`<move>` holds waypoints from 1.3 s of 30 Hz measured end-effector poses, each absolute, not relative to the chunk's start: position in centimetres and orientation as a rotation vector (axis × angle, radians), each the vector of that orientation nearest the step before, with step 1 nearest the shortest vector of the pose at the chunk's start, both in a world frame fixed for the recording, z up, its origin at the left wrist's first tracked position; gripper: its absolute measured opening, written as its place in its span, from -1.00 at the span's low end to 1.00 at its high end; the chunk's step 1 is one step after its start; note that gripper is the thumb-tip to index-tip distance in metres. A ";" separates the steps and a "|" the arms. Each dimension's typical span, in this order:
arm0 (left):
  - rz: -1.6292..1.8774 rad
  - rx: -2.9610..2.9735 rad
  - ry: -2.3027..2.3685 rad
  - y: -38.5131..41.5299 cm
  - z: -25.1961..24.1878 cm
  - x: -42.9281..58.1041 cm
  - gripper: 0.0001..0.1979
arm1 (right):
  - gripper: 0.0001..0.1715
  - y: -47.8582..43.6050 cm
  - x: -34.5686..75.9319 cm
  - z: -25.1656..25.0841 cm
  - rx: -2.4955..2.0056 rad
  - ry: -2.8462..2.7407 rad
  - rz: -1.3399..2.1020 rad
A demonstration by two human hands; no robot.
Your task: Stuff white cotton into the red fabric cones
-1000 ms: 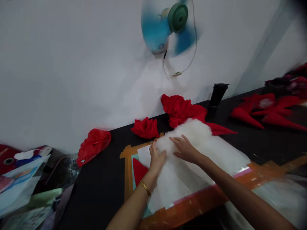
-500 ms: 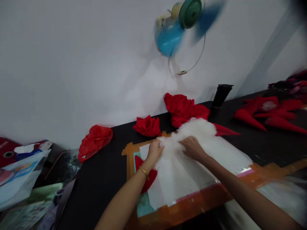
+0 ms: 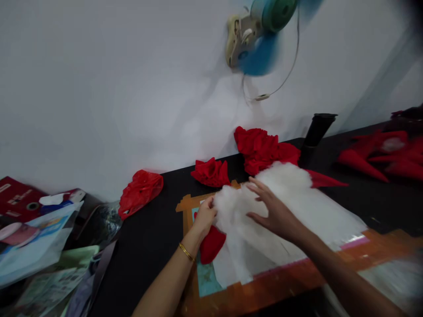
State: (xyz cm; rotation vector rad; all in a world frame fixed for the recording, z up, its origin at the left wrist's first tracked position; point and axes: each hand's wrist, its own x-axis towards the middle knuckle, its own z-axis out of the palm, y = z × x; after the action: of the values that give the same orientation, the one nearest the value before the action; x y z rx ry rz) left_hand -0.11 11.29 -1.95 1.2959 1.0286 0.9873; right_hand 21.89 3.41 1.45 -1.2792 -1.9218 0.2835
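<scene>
A mass of white fluffy stuffing [image 3: 280, 185] lies on white sheets [image 3: 317, 220] over a board framed in orange tape [image 3: 264, 288] on the black table. My left hand [image 3: 205, 215], with a gold bangle on the wrist, pinches the left edge of the stuffing. Beneath that hand a red fabric piece [image 3: 211, 244] pokes out from under the sheets. My right hand [image 3: 276, 211] hovers over the stuffing with its fingers spread, touching or just above it.
Crumpled red fabric [image 3: 264, 149] and a smaller red bundle [image 3: 211, 172] lie by the white wall, a red plastic bag [image 3: 140, 191] further left. A black cup [image 3: 317, 130] stands behind. Red cones [image 3: 366, 163] lie at right. Packets [image 3: 36, 246] clutter the left. A blue fan [image 3: 261, 35] spins overhead.
My right hand has lifted off the stuffing and opened its fingers. The left hand keeps its pinch on the left edge, and more red fabric shows beneath. The view has shifted left.
</scene>
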 end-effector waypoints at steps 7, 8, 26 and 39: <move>1.061 1.377 1.136 10.3 -2.6 -1.1 -0.78 | -0.68 7.6 16.1 -5.8 -1.380 -1.640 0.503; 1.058 1.407 1.166 10.6 -2.8 -1.9 -0.86 | -0.72 8.0 16.6 -6.3 -1.387 -1.641 0.494; 0.740 1.822 1.428 12.2 -3.8 -2.2 -0.84 | -0.79 7.9 20.0 -7.3 -1.470 -1.665 0.484; 0.765 2.005 1.349 10.8 -4.1 -1.6 -0.81 | -0.76 7.9 17.6 -6.9 -1.443 -1.709 0.772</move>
State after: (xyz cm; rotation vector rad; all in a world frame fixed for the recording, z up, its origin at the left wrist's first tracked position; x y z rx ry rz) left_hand -1.56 10.82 -4.11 2.0052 1.3491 0.7654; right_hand 17.56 7.87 -6.93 -1.4431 -1.7095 0.7718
